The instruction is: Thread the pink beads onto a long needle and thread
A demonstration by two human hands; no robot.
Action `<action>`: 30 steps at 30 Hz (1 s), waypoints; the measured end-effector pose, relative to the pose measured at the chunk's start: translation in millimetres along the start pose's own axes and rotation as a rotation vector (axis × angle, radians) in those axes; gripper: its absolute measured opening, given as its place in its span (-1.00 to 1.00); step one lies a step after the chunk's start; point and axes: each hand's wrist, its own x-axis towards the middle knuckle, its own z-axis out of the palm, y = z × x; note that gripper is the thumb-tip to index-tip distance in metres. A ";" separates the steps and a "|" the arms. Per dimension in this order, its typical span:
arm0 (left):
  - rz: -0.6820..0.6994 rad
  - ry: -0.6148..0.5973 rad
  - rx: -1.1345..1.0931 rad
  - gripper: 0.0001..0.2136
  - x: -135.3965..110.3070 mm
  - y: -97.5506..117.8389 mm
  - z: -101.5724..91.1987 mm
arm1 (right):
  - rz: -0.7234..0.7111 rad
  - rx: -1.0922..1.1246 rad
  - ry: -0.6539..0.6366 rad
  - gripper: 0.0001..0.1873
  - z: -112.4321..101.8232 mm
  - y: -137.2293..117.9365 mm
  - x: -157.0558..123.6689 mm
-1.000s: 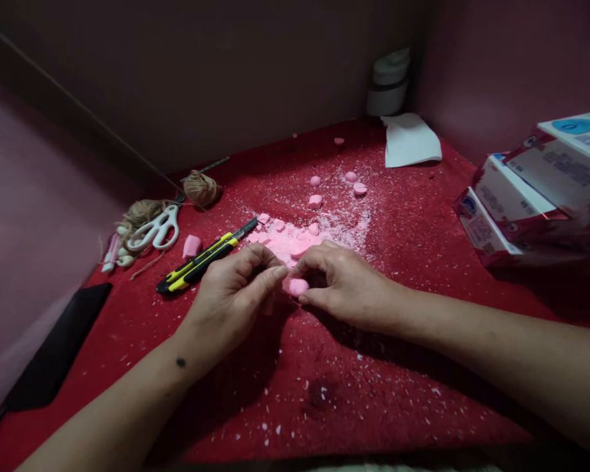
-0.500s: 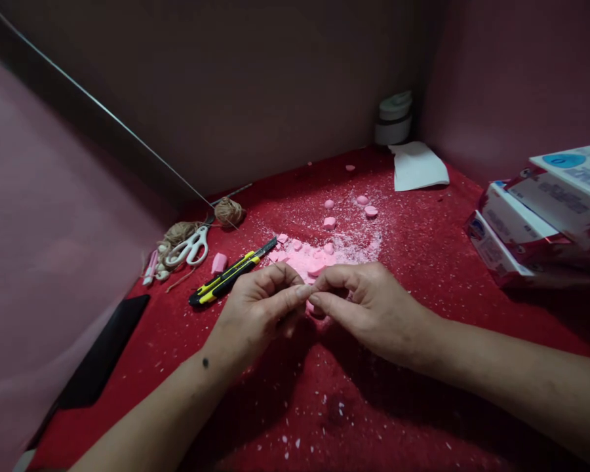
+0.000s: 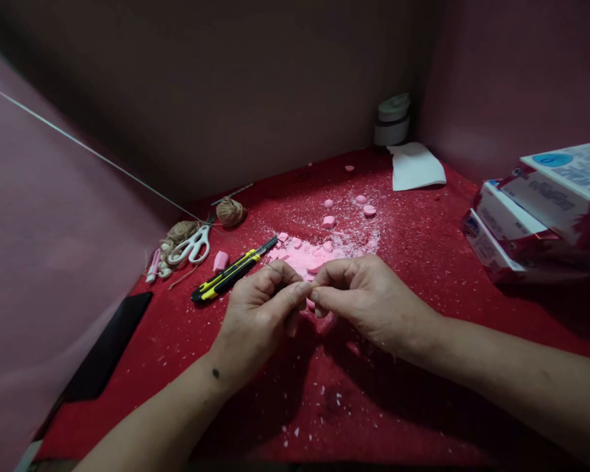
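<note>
My left hand [image 3: 255, 321] and my right hand [image 3: 373, 305] meet at the fingertips, thumb and forefinger pinched on each. Whatever lies between the fingers is too small or hidden to make out. Just beyond them, partly covered by the hands, is a heap of pink crumbs and shavings [image 3: 299, 261]. A yellow and black utility knife [image 3: 232, 274], its blade toward the heap, lies close to my left hand. Left of the knife sits a pink chunk [image 3: 221, 261]. Several pink pieces, one a cut lump [image 3: 329, 222], are scattered farther back.
White-handled scissors [image 3: 193, 246] lie by a ball of twine [image 3: 230, 211] at the left. A flat black object [image 3: 109, 347] rests near the left edge. White paper [image 3: 417, 167] and a lidded container [image 3: 392, 121] are at the back, stacked boxes [image 3: 535, 216] at the right.
Both hands stay pinched together, with only slight shifts of the fingers. The view has moved a little, and the pale line at the upper left now runs at a flatter slant.
</note>
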 end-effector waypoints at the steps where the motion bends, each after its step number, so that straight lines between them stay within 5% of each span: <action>1: 0.016 0.017 0.018 -0.84 0.5 -1.3 0.9 | 0.007 -0.022 0.022 -0.83 0.7 -0.3 0.5; 19: -0.091 -0.110 -0.107 -0.79 5.5 -4.4 -8.9 | 0.124 0.262 -0.186 -0.85 -8.4 2.0 3.5; 30: -0.235 -0.135 -0.353 -0.81 7.8 -4.1 -9.4 | 0.153 0.231 -0.147 -0.91 -6.1 -1.7 2.5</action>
